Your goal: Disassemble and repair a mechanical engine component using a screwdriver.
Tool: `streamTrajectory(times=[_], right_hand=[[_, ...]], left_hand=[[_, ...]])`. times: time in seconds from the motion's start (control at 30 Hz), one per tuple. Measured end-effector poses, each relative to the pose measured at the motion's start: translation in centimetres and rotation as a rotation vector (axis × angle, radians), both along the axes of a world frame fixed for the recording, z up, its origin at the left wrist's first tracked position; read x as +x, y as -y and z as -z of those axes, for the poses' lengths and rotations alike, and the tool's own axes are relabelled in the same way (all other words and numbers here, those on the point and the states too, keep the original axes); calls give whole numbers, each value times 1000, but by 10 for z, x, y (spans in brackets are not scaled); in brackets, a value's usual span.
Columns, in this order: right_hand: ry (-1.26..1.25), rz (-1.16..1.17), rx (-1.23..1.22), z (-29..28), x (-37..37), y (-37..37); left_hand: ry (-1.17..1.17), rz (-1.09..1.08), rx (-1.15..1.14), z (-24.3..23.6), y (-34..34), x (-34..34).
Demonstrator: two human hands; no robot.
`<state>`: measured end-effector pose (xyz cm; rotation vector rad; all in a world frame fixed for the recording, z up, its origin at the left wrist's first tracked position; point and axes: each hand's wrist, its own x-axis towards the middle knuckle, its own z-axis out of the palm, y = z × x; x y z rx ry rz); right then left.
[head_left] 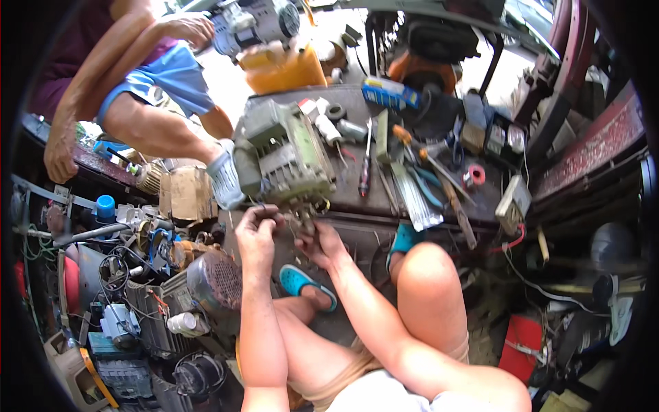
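Note:
A grey-green electric motor [295, 154] with a ribbed housing lies on the dark bench in front of me. At its near end, my right hand [322, 244] has its fingers closed on a small metal part [304, 223]. I cannot tell whether that part is fixed to the motor or loose. Just to the left, my left hand [259, 229] has thumb and fingers brought together near the same spot. Whatever it pinches, if anything, is too small to make out.
Right of the motor lie a screwdriver [366, 161], pliers [429, 185], a hammer [456, 206], a solder spool [473, 176] and a blue box [390, 93]. Another person [130, 82] sits at the upper left, a sandalled foot [225, 175] beside the motor. Old motors and a carton [189, 193] crowd the left.

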<state>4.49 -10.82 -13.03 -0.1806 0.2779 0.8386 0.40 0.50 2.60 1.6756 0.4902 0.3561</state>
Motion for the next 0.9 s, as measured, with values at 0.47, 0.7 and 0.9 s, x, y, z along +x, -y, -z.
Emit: streamTrajectory(times=[0.47, 0.7, 0.9], right_hand=[[57, 71, 215, 6, 1, 9], [74, 39, 227, -10, 1, 10], [-17, 31, 110, -18, -2, 4]], left_hand=[[-12, 15, -45, 4, 10, 8], [-44, 32, -23, 8, 7, 5], [-30, 32, 0, 8, 2, 1]])
